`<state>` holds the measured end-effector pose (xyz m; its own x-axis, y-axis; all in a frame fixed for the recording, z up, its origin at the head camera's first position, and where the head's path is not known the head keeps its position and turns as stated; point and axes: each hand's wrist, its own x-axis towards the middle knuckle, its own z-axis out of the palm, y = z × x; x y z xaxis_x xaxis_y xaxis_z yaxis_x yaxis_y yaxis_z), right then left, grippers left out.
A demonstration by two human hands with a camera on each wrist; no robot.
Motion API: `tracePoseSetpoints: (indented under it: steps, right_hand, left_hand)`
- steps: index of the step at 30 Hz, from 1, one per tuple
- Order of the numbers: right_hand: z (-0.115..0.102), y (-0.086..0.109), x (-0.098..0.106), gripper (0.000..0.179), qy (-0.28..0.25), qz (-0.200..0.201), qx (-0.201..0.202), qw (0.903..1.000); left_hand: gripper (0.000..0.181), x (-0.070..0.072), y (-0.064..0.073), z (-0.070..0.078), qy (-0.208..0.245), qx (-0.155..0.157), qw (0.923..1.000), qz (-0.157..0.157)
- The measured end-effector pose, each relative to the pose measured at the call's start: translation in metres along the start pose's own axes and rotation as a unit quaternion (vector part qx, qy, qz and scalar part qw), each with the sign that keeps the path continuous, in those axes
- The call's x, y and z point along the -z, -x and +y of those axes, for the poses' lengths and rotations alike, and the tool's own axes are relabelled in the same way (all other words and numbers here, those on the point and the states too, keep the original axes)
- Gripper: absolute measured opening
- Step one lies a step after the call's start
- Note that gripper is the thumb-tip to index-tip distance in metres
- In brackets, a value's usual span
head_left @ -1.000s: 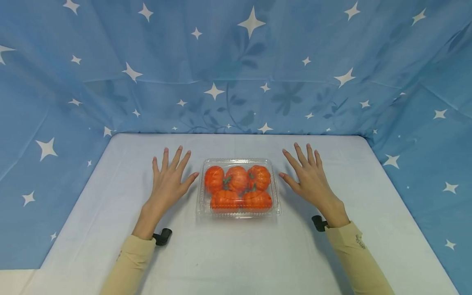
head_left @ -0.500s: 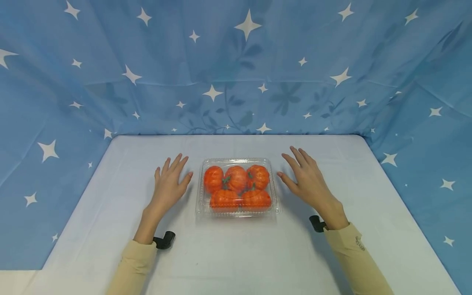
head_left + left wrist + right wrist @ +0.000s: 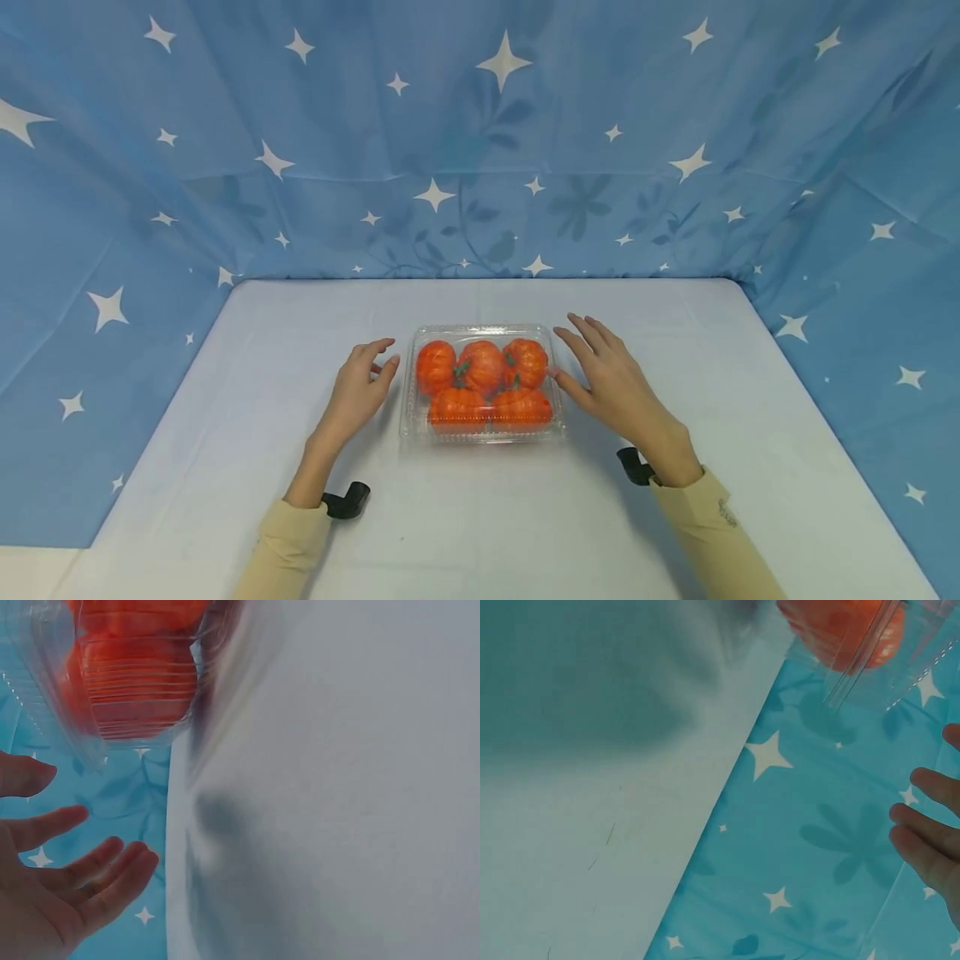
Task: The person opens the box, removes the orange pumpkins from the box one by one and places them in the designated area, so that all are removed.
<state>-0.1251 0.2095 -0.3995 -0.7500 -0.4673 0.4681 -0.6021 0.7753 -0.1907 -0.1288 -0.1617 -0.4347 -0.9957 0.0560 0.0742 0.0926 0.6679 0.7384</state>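
A clear plastic clamshell box (image 3: 408,421) stands lidded on the table, with several small orange pumpkins (image 3: 482,367) inside. To its left is my left hand (image 3: 358,393), fingers loosely bent and holding nothing. In the left wrist view a gap separates this hand (image 3: 56,900) from the box (image 3: 37,682). My right hand (image 3: 611,387) hovers at the box's right side, fingers extended. Its thumb tip overlaps the box's right edge in the head view; contact cannot be told. The right wrist view has the right fingers (image 3: 930,840) apart from the box (image 3: 881,682).
A white cloth covers the table (image 3: 480,533). Behind it and along both sides hangs a blue curtain (image 3: 337,192) with white stars. Black wrist cameras (image 3: 348,500) sit on both wrists, close above the tabletop.
Both hands have moved inward toward the box from either side and slightly nearer the body. The spread fingers have relaxed, the left ones bending more. The box stays in place.
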Motion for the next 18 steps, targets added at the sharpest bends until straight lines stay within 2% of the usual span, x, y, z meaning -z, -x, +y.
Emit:
tracePoseSetpoints:
  steps: [4, 12, 18]
  right_hand:
    - [-0.008, 0.000, 0.000, 0.064, -0.014, -0.007, 0.007, 0.9999]
    - [-0.022, -0.001, 0.000, 0.064, -0.030, -0.008, 0.028, 0.9991]
    - [-0.031, -0.002, -0.002, 0.062, -0.028, -0.013, 0.045, 0.9985]
  left_hand:
    - [0.043, -0.004, 0.001, -0.002, 0.019, 0.007, 0.9998, 0.006]
    - [0.038, -0.008, 0.001, -0.002, 0.101, 0.038, 0.9938, -0.026]
    - [0.036, -0.010, 0.002, 0.000, 0.134, 0.047, 0.9892, -0.037]
